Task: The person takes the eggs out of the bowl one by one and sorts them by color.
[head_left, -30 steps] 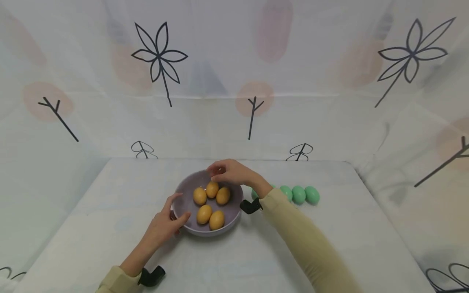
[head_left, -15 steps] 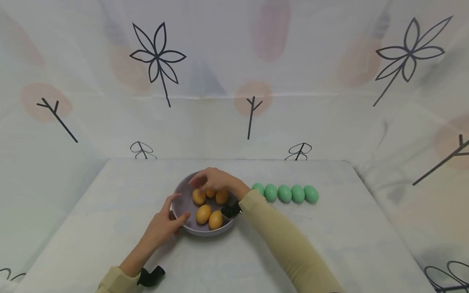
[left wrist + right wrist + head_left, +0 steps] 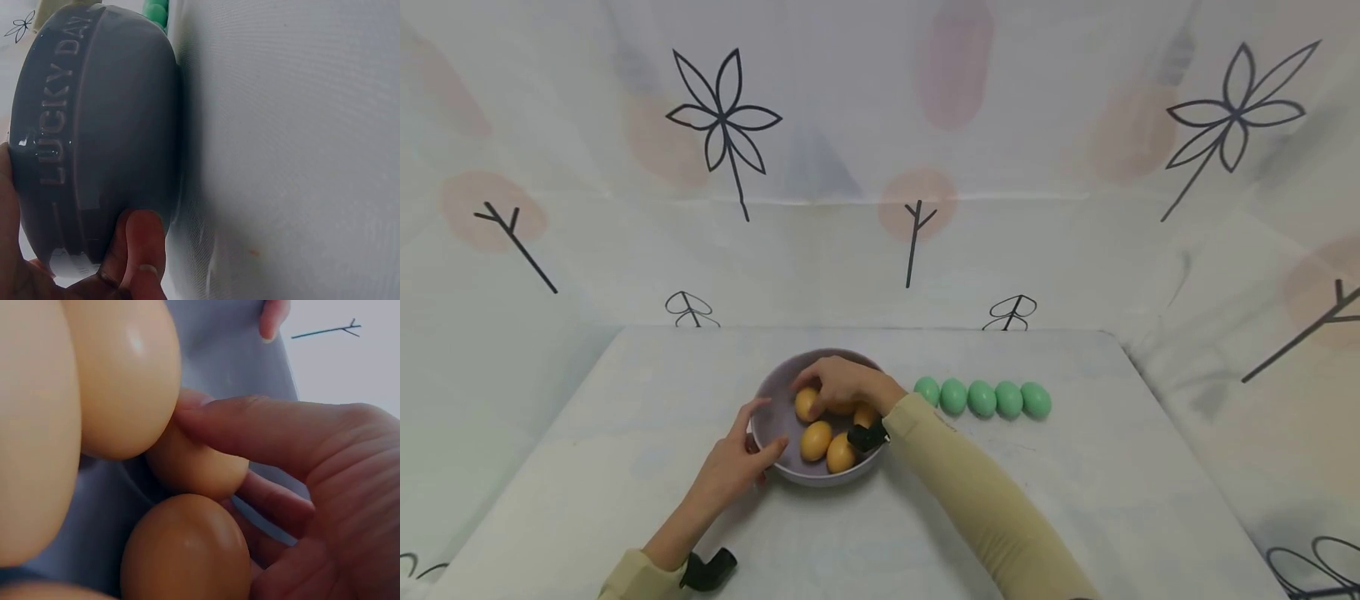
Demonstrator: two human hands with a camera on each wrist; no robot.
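Note:
A mauve-grey bowl [image 3: 775, 454] with raised lettering on its outside stands on the table, several brown eggs [image 3: 816, 441] in it. My left hand [image 3: 733, 460] grips its near left side, thumb at the rim and fingers curled against the outer wall [image 3: 125, 125]. My right hand [image 3: 844, 382] reaches down into the bowl from the right. Its thumb and fingers pinch the brown egg [image 3: 806, 404] at the far left of the group. Close up, the right wrist view has the thumb on one side of that egg [image 3: 200, 465] and fingers behind it. The right hand partly covers the eggs behind.
Several green eggs [image 3: 982, 399] lie in a row on the white-covered table [image 3: 1075, 483], right of the bowl. A patterned cloth [image 3: 820, 167] hangs behind the table and along its sides.
My right hand has moved left and down into the bowl, from above its far rim to the brown egg at the left, which it now pinches. The left hand stays on the bowl.

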